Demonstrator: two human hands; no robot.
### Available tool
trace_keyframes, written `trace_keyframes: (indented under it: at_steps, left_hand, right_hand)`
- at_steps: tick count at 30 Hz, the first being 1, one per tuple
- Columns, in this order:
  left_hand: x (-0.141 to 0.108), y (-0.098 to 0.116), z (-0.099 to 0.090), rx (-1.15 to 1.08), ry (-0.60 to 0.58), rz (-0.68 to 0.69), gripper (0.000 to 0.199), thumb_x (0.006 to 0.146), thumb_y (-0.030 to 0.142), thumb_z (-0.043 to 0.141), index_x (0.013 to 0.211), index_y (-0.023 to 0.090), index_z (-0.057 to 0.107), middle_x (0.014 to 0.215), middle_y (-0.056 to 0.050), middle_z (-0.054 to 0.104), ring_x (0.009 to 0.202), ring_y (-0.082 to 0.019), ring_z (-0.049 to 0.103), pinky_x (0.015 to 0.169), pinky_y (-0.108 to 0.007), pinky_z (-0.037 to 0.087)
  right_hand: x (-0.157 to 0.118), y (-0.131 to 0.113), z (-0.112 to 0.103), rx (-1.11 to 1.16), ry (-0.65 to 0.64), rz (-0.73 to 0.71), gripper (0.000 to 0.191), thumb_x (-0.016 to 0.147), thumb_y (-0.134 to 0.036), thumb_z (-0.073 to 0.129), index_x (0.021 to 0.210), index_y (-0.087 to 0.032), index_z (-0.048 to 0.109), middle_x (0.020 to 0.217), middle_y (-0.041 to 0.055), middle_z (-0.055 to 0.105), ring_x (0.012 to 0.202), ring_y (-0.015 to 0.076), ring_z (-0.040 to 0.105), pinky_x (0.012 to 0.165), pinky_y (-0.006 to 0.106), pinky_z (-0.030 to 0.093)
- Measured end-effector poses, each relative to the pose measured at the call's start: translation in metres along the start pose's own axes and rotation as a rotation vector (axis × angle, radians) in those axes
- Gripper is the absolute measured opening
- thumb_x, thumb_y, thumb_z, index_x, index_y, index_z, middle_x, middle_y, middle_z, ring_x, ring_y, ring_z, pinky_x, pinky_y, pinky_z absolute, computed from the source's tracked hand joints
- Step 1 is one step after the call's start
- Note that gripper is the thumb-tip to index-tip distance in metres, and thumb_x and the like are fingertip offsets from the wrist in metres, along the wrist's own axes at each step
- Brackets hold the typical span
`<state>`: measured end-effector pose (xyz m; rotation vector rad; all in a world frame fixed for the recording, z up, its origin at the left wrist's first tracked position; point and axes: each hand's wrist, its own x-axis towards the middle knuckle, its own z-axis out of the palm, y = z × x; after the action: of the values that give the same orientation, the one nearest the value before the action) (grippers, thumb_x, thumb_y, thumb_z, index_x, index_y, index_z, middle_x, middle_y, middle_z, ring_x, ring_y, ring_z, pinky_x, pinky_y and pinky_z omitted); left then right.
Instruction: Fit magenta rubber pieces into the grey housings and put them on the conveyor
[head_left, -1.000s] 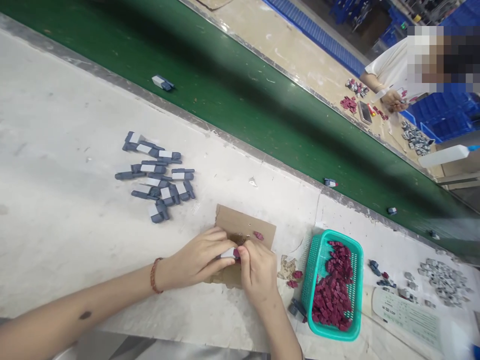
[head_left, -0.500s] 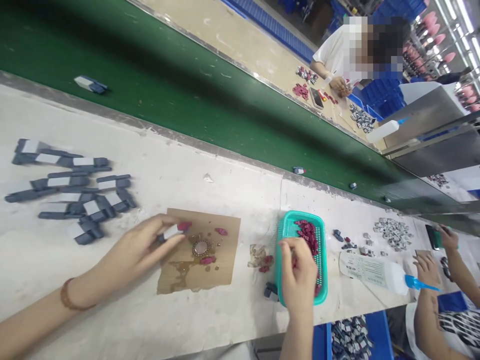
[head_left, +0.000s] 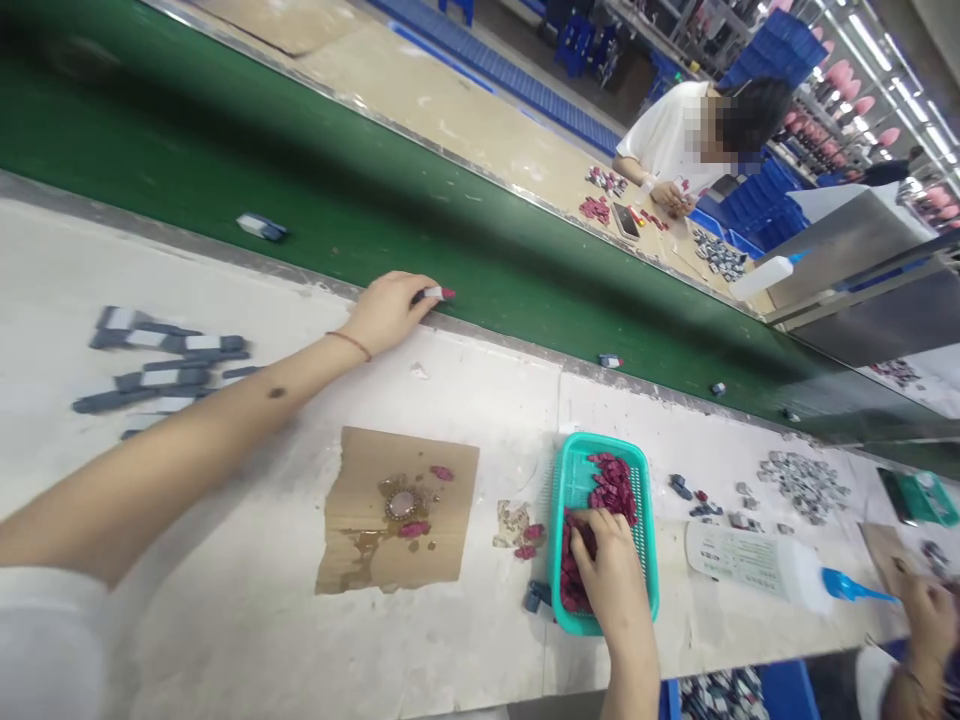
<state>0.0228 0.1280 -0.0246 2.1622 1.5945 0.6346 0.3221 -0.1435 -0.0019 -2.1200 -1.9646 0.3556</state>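
My left hand (head_left: 396, 308) is reaching to the near edge of the green belt, its fingers closed on a small grey-and-white piece with a red tip (head_left: 435, 294). Inside the teal basket (head_left: 651, 540), my right hand (head_left: 611, 560) has its fingers curled down among small dark red pieces (head_left: 613, 488); what is between the fingertips is hidden. Between the hands lies a piece of brown cardboard (head_left: 352, 560) with wet spots, a round bead-rimmed disc (head_left: 402, 503) and two red pieces (head_left: 413, 529).
Grey-and-white pieces (head_left: 161, 376) lie at left, partly behind my left arm. Several finished-looking pieces rest on the green belt (head_left: 510, 300). A white bottle with a blue nozzle (head_left: 757, 562) lies right of the basket. Co-workers sit opposite (head_left: 667, 140) and at right (head_left: 926, 610).
My left hand has moved from above the cardboard up and away to the belt with the red-tipped piece. My right hand has lowered into the red pieces. The view has shifted slightly.
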Motion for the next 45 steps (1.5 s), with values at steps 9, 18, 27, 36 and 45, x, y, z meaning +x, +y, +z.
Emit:
trace_keyframes:
  at_steps: [9, 18, 27, 36, 45]
  left_hand:
    - [0.005, -0.069, -0.027, 0.171, 0.173, -0.171, 0.049, 0.088, 0.025, 0.045, 0.133, 0.005, 0.051, 0.149, -0.020, 0.037, 0.139, -0.039, 0.022, 0.112, -0.052, 0.018]
    - [-0.004, -0.079, -0.069, 0.032, 0.022, -0.268, 0.045, 0.090, 0.018, 0.042, 0.129, -0.004, 0.052, 0.139, -0.023, 0.045, 0.130, -0.041, 0.034, 0.110, -0.056, 0.021]
    - [-0.059, -0.019, -0.047, -0.560, -0.009, -0.415, 0.043, 0.094, 0.026, 0.031, 0.121, -0.001, 0.052, 0.113, -0.020, 0.066, 0.089, -0.021, 0.065, 0.085, -0.039, 0.055]
    - [-0.150, 0.016, -0.031, -1.071, -0.280, -0.403, 0.028, 0.069, 0.042, 0.075, 0.085, 0.018, 0.073, 0.097, -0.009, 0.073, 0.093, -0.028, 0.066, 0.084, -0.039, 0.054]
    - [-0.169, 0.012, -0.022, -1.247, -0.239, -0.569, 0.035, 0.068, 0.039, 0.078, 0.097, 0.020, 0.072, 0.085, -0.004, 0.070, 0.070, -0.017, 0.060, 0.069, -0.030, 0.051]
  right_hand:
    - [0.000, 0.022, 0.005, 0.045, 0.031, -0.087, 0.016, 0.090, -0.024, 0.047, 0.087, -0.025, 0.063, 0.084, 0.0062, 0.067, 0.081, 0.0260, 0.059, 0.072, 0.039, 0.049]
    - [0.008, 0.015, -0.005, 0.068, -0.029, 0.008, 0.024, 0.089, -0.025, 0.045, 0.086, -0.024, 0.069, 0.084, 0.0088, 0.068, 0.083, 0.0281, 0.059, 0.076, 0.043, 0.049]
    - [0.005, -0.032, -0.006, 0.920, 0.185, 0.345, 0.024, 0.077, -0.043, 0.071, 0.083, -0.021, 0.075, 0.083, 0.0055, 0.071, 0.063, 0.0175, 0.064, 0.060, 0.031, 0.055]
    - [0.027, -0.116, 0.044, 0.962, 0.009, 0.188, 0.019, 0.084, -0.037, 0.066, 0.079, -0.019, 0.070, 0.065, 0.0012, 0.068, 0.053, 0.0135, 0.059, 0.048, 0.023, 0.047]
    - [0.042, -0.144, 0.075, 0.502, -0.043, -0.427, 0.024, 0.099, -0.023, 0.043, 0.088, -0.019, 0.064, 0.073, 0.0046, 0.067, 0.067, 0.0169, 0.063, 0.063, 0.027, 0.051]
